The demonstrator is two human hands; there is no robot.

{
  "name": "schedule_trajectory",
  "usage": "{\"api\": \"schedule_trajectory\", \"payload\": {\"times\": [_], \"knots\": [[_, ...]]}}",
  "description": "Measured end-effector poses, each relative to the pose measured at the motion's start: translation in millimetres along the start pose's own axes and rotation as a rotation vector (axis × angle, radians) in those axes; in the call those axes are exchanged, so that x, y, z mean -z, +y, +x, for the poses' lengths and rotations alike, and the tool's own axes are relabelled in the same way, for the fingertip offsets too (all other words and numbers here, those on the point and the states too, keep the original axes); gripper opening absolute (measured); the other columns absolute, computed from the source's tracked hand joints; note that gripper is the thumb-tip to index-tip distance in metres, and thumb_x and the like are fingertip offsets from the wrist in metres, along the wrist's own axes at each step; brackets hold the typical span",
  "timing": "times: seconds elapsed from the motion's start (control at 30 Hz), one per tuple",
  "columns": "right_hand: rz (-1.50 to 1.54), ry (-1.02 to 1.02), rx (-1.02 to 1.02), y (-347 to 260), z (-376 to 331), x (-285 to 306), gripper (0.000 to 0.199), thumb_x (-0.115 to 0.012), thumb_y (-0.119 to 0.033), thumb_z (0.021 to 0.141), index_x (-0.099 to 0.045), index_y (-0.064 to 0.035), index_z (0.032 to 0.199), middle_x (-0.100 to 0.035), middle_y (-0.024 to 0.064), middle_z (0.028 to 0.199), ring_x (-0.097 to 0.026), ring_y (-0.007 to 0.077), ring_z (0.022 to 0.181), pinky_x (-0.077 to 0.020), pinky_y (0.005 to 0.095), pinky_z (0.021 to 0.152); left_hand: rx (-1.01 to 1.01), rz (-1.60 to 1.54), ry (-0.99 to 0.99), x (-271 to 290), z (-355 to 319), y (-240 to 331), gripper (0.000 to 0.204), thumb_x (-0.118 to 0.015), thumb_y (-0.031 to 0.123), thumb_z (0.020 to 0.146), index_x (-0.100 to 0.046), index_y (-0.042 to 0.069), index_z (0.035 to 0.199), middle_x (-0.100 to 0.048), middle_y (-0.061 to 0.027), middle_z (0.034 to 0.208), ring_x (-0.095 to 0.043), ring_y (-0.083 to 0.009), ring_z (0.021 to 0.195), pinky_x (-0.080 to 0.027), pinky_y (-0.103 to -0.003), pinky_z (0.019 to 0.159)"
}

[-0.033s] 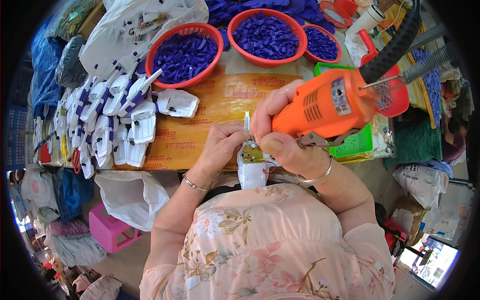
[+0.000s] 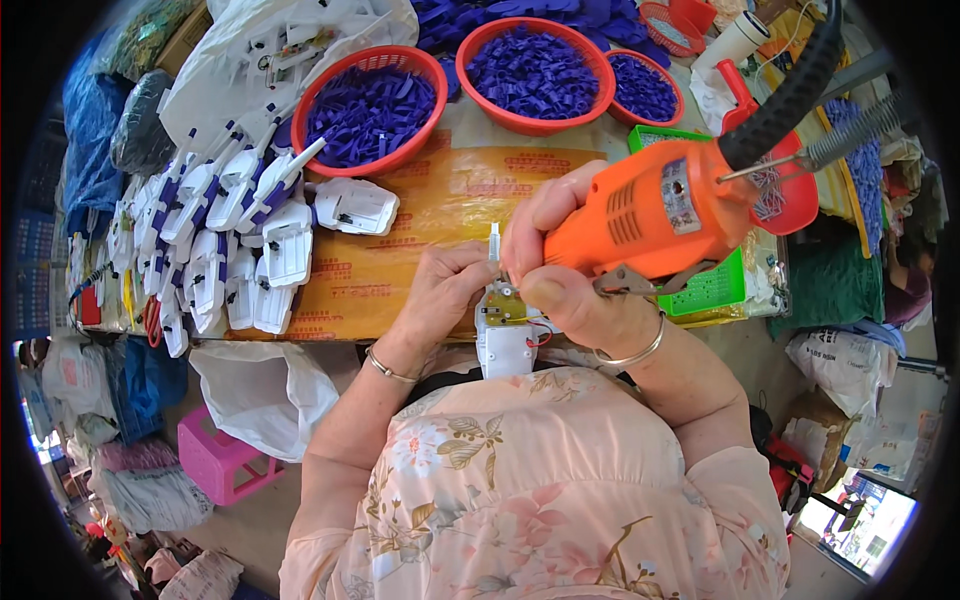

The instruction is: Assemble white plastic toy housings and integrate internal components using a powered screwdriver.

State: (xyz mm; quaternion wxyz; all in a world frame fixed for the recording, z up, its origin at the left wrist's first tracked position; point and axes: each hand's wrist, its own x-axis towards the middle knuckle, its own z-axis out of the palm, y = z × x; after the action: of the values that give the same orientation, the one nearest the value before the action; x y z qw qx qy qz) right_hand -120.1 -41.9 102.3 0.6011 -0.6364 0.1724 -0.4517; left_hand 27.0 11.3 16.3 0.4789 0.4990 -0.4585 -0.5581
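My right hand [image 2: 580,290] is wrapped round an orange electric screwdriver [image 2: 640,215], which hangs from a black cable and a spring. Its tip is hidden behind my fingers, just over a white plastic housing [image 2: 505,350]. This housing stands at the table's front edge, close to my body, with a yellowish circuit board [image 2: 505,305] and thin red wire showing inside. With bent, closed fingers my left hand [image 2: 450,285] grips the housing near its narrow upper end. Whether it pinches a small part there as well, I cannot make out.
Left on the table lie many white-and-purple device bodies [image 2: 215,215] and a white half shell [image 2: 355,205]. Red baskets [image 2: 437,110] of purple parts stand at the back. At right are a green basket [image 2: 725,285] and a red scoop [image 2: 800,195] of screws. Below hangs a white bag [image 2: 265,395].
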Motion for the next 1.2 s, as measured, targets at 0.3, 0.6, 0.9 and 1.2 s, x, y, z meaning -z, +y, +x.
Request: {"api": "schedule_trajectory", "payload": {"times": [0.3,0.6,0.9,1.2], "knots": [[-0.045,0.003,0.011,2.8,1.1,-2.3,0.048,-0.079,-0.025,0.074,-0.038,-0.0089,0.094,-0.052,0.0035,0.075,-0.053,0.0141,0.068,-0.0462,0.0275,0.062,0.002,-0.007,0.002,-0.2,1.3,-4.0,0.023,-0.058,0.013,0.086,-0.062,0.0,0.068,-0.049,0.0036,0.058,-0.039,-0.0035,0.052,-0.03,-0.022,0.047],[-0.026,-0.033,0.002,5.7,-0.3,-0.2,0.044,-0.076,-0.021,0.076,-0.037,-0.0086,0.094,-0.052,0.0035,0.075,-0.053,0.0137,0.068,-0.0454,0.0274,0.062,-0.013,-0.008,-0.012,1.1,1.6,-5.3,0.024,-0.059,0.014,0.086,-0.062,0.001,0.067,-0.049,0.0037,0.057,-0.039,-0.0036,0.051,-0.03,-0.022,0.047],[-0.006,-0.064,-0.005,8.3,-3.1,2.8,0.041,-0.073,-0.016,0.078,-0.037,-0.0084,0.095,-0.051,0.0034,0.075,-0.052,0.0133,0.069,-0.0447,0.0272,0.062,0.019,-0.045,0.013,-0.8,2.6,-8.4,0.023,-0.059,0.014,0.086,-0.062,0.0,0.069,-0.05,0.0032,0.059,-0.04,-0.0035,0.052,-0.03,-0.022,0.047],[-0.063,-0.146,0.032,10.4,-3.2,2.5,0.028,-0.068,-0.006,0.078,-0.042,-0.0055,0.089,-0.053,0.003,0.069,-0.052,0.0102,0.063,-0.0422,0.0248,0.059,-0.061,-0.115,-0.004,-3.3,7.8,-26.0,0.019,-0.056,0.012,0.088,-0.067,-0.002,0.079,-0.061,0.0018,0.071,-0.049,-0.0033,0.064,-0.041,-0.021,0.056]]}}
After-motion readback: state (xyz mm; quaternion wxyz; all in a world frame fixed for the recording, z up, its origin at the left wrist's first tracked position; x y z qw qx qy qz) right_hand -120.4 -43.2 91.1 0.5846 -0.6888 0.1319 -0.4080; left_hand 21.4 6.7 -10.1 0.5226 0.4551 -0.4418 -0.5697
